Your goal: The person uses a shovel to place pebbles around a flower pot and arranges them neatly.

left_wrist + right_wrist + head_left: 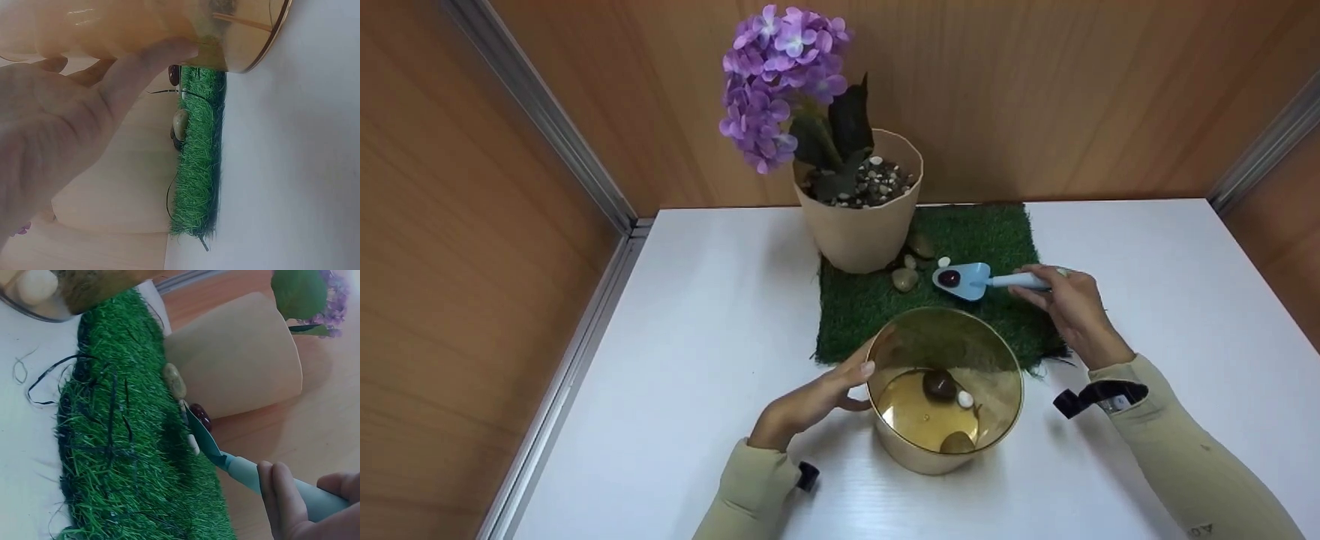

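My right hand (pixel 1076 307) grips the pale blue handle of a small garden trowel (pixel 973 282), held over the artificial grass mat. A glossy dark red stone (pixel 949 278) lies in its scoop, also seen past the blade in the right wrist view. With fingers and thumb around its left side, my left hand (pixel 814 401) holds a see-through amber container (pixel 911 454) upright at the mat's front edge. Inside it lie a dark brown stone (pixel 939 385), a white pebble (pixel 965 399) and a tan stone (pixel 958 443).
The green grass mat (pixel 855 322) lies on a white table (pixel 697 337). At its back left stands a beige pot (pixel 859 240) with purple flowers (pixel 787 75). Beside the pot are tan stones (pixel 905 280) and a white pebble (pixel 944 262). Wooden panels (pixel 1035 97) enclose the table.
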`<state>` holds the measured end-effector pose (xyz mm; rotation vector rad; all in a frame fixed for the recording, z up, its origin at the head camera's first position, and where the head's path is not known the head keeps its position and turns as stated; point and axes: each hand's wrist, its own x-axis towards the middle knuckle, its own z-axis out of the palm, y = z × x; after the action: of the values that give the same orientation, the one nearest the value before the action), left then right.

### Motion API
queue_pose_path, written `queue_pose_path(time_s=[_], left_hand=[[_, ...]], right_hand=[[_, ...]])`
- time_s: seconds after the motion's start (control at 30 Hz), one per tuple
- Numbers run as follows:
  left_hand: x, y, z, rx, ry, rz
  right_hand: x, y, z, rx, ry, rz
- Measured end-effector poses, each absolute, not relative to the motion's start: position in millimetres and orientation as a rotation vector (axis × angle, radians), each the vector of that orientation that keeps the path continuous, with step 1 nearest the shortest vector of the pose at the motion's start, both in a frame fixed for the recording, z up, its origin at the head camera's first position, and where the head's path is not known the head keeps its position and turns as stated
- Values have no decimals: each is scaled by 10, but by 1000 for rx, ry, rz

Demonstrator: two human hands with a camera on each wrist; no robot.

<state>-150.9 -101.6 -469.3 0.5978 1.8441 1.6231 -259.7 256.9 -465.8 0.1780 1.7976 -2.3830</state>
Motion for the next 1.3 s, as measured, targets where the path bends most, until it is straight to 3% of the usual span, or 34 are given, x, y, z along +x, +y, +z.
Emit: queue_pose_path(time_s=[0.6, 1.3], left_hand=[[-1503, -1005, -4678, 629, 1820, 1637], [-1503, -1010, -4690, 617, 1835, 1627]], right_hand=[[-2516, 2402, -4732, -8, 2069, -2407], [-1863, 2697, -3812, -476, 1545, -2492]])
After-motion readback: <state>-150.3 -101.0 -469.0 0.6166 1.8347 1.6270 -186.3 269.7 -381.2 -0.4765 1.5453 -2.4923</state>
